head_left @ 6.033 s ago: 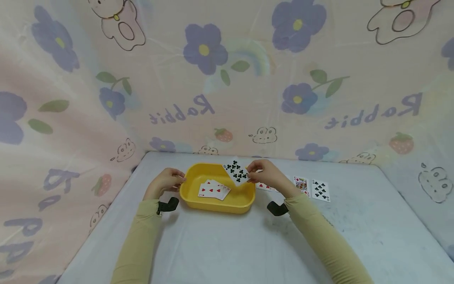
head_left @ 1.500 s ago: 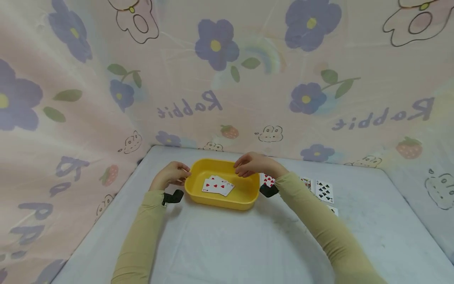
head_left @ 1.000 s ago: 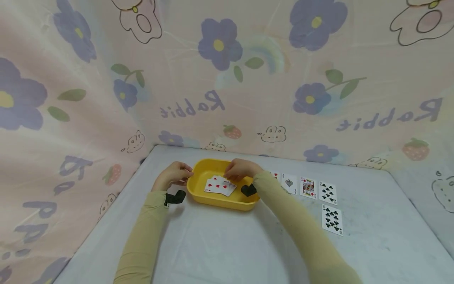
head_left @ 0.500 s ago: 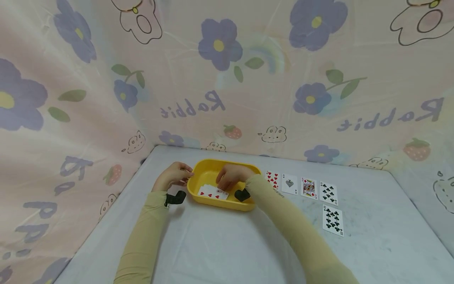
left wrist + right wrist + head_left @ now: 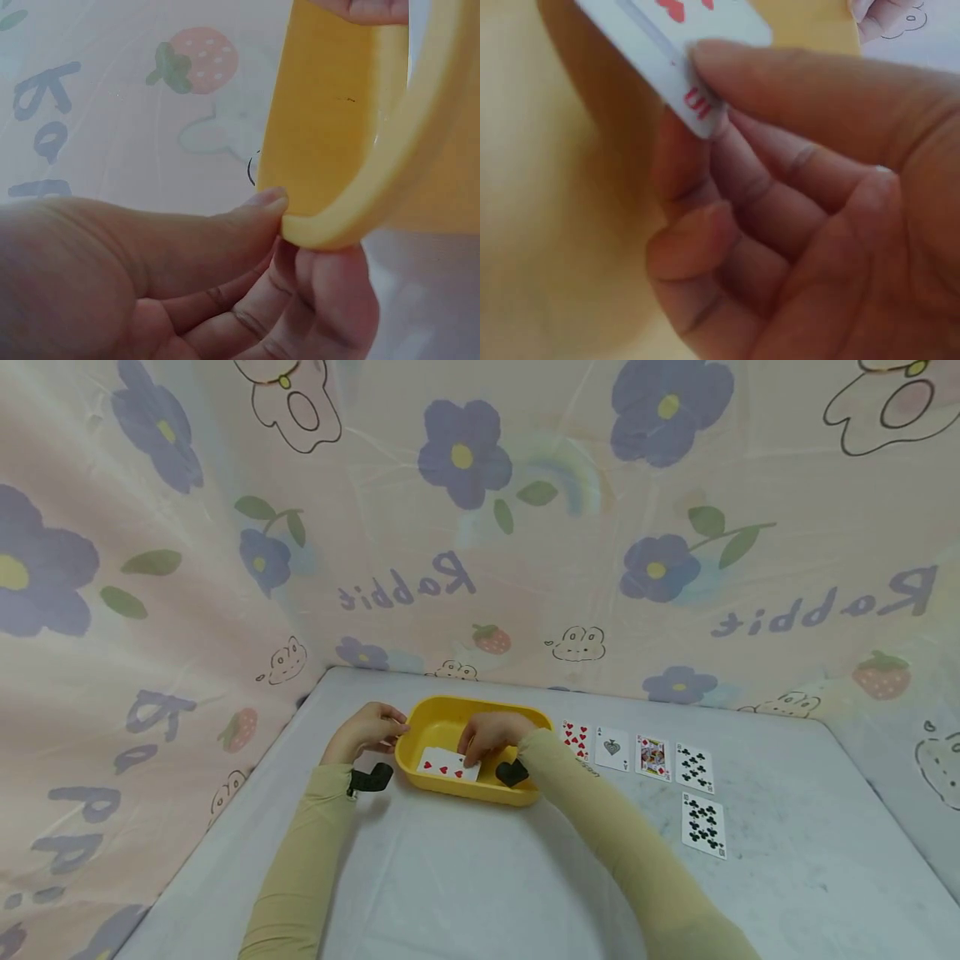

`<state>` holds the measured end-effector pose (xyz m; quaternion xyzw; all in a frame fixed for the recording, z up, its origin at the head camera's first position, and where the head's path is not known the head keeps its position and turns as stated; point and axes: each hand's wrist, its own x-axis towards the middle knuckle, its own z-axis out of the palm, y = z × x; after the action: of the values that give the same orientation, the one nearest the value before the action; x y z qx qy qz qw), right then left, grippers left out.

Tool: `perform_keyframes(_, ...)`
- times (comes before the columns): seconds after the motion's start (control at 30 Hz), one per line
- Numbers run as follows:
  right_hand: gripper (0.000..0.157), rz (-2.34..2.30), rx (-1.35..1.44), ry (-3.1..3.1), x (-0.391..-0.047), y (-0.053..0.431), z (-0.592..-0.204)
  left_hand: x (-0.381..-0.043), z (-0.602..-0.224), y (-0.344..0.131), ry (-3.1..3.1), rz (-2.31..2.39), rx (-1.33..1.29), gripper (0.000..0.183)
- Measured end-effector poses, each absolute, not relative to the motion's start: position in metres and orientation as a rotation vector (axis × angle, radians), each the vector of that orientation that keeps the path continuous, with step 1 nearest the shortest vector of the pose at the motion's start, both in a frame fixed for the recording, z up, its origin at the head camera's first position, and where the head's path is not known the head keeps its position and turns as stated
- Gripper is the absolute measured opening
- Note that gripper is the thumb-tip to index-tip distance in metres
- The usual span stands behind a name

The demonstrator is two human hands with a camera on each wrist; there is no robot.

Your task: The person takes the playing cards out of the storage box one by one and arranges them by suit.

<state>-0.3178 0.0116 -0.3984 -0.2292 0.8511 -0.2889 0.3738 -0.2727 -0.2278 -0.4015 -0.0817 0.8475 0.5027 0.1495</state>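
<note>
A yellow plastic tray [image 5: 467,788] stands on the table. My left hand [image 5: 366,728] pinches its left rim; in the left wrist view the thumb lies on top of the yellow rim [image 5: 322,229] with fingers curled beneath. My right hand [image 5: 497,735] reaches down into the tray and pinches the right end of a few overlapping playing cards [image 5: 442,763]. Red hearts show on the top one. The right wrist view has the thumb over a corner of the heart card [image 5: 731,19], fingers behind it, a red index beside the thumb.
Right of the tray, face-up cards form a row: a heart card [image 5: 576,739], an ace of spades [image 5: 612,749], a diamond face card [image 5: 653,757] and a club card [image 5: 693,767]. Another club card [image 5: 703,825] lies nearer me. A patterned curtain [image 5: 525,568] hangs behind the table.
A club card went from my right hand to the table at the right. My right hand then came back into the tray and took hold of the heart cards, shifting them slightly left. My left hand stayed on the rim.
</note>
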Motion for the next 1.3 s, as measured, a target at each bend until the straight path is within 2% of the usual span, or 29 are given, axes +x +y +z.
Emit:
perform_keyframes(0.37,0.007,-0.957,-0.438,2.342,-0.322,0.026,-0.398,-0.273,-0.401,-0.226,2.448,1.435,-0.240,0.025)
perform_keyframes(0.6,0.008,-0.994,-0.331,2.370,-0.322,0.039,-0.391,-0.273,-0.399,-0.225,2.443,1.425,-0.240,0.026)
perform_keyframes(0.87,0.008,-1.089,-0.415,2.403,-0.321,0.058,-0.382,-0.269,-0.399,-0.226,2.446,1.433,-0.235,0.028)
perform_keyframes(1.17,0.013,-1.279,-0.583,2.439,-0.298,0.113,-0.354,-0.268,-0.401,-0.228,2.453,1.449,-0.211,0.027)
perform_keyframes(1.3,0.014,-1.336,-0.538,2.448,-0.281,0.149,-0.356,-0.269,-0.404,-0.228,2.444,1.464,-0.205,0.028)
